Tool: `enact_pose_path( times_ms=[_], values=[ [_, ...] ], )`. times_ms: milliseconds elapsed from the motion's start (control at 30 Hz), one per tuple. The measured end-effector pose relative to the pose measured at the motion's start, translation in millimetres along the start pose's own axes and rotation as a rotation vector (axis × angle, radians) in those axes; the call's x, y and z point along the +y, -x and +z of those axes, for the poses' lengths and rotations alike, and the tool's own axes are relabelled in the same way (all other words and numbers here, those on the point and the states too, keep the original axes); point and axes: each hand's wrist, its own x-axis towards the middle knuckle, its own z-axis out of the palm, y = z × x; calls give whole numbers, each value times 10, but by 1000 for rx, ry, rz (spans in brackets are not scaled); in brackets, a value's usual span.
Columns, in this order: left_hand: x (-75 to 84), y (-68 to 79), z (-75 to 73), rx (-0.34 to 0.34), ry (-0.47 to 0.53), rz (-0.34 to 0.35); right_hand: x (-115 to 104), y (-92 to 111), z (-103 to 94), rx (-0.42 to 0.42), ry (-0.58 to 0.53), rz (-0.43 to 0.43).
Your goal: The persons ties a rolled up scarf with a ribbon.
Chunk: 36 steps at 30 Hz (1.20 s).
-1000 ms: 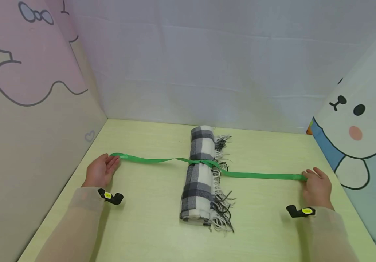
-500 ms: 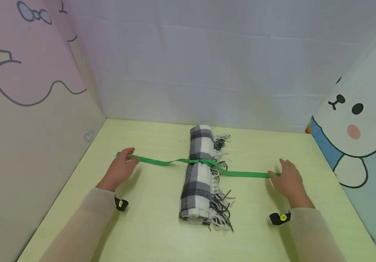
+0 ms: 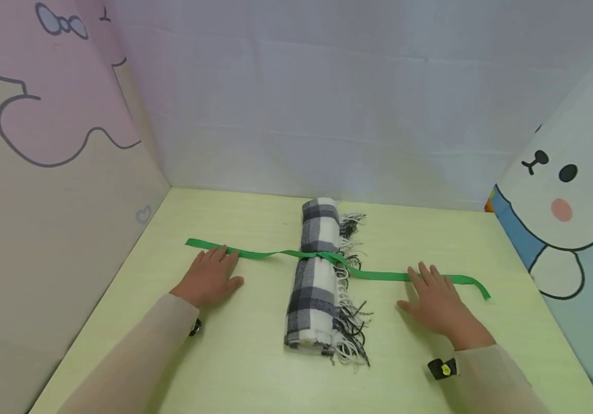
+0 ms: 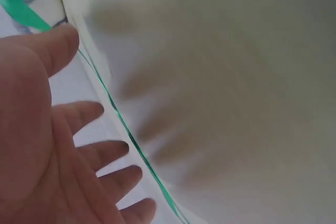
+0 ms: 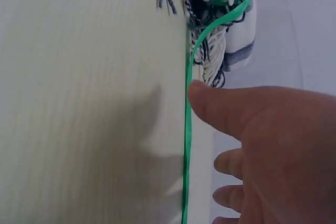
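Observation:
A rolled plaid scarf (image 3: 311,299) in grey and white lies lengthwise in the middle of the table, its fringe (image 3: 350,322) spread along the right side. Round its waist runs a green ribbon (image 3: 381,276), crossed on top, with one tail stretched to each side. My left hand (image 3: 208,279), palm down and fingers spread, has its fingertips at the left tail. Over the right tail, my right hand (image 3: 436,302) is likewise spread palm down. Both wrist views show straight fingers, with the ribbon (image 4: 123,121) running past the left fingertips and the ribbon (image 5: 187,129) passing by the right thumb.
The pale yellow table (image 3: 255,379) ends at a white cloth backdrop (image 3: 327,115). Printed panels stand on both sides, a pink and beige one (image 3: 58,230) at left and one with a white cartoon animal (image 3: 586,230) at right.
Both hands have let go of the ribbon's ends and moved inward, turning palm down. The right tail's end now bends toward me on the table. The scarf has stayed in place.

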Motion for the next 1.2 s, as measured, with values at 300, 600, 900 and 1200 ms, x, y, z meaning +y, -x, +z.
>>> enact_pose_path(
  times_ms=[300,600,900,1200],
  values=[
    [-161,50,-49,-56,-7,-15,233,-70,124,-91,-30,2],
    [-268,369,-92,-58,-8,-82,656,41,134,-104,-25,86],
    [-232,521,-94,-27,-18,-120,1101,165,120,-99,-75,126],
    [-241,545,-117,5,-48,-138,1217,198,80,-51,-109,165]
  ],
)
